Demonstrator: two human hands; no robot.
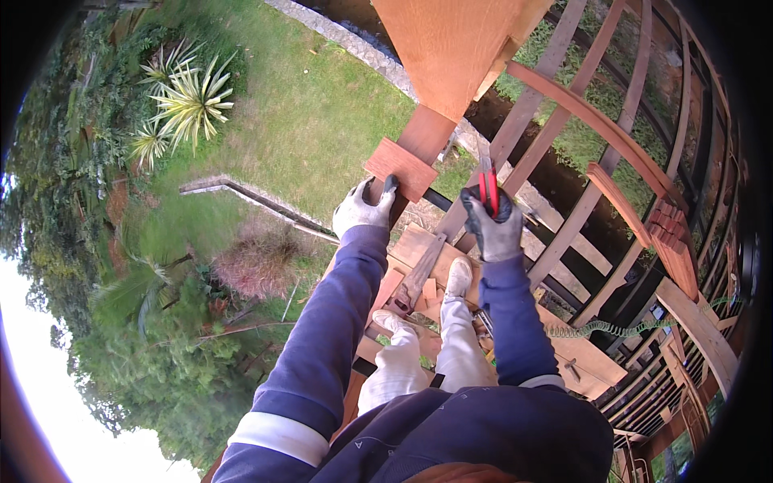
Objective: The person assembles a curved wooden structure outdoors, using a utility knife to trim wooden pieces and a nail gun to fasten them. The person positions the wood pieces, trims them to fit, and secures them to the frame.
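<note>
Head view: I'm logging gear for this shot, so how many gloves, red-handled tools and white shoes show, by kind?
Grey work gloves, on the left hand and the right hand: 2
Red-handled pliers in the right hand: 1
White shoes on the wooden planks: 2
Total: 5

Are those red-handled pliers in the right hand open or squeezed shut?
Squeezed shut, it seems: the two red handles of the pliers lie close together above the gloved right hand. The tool's jaws are hidden, so their state cannot be told.
</note>
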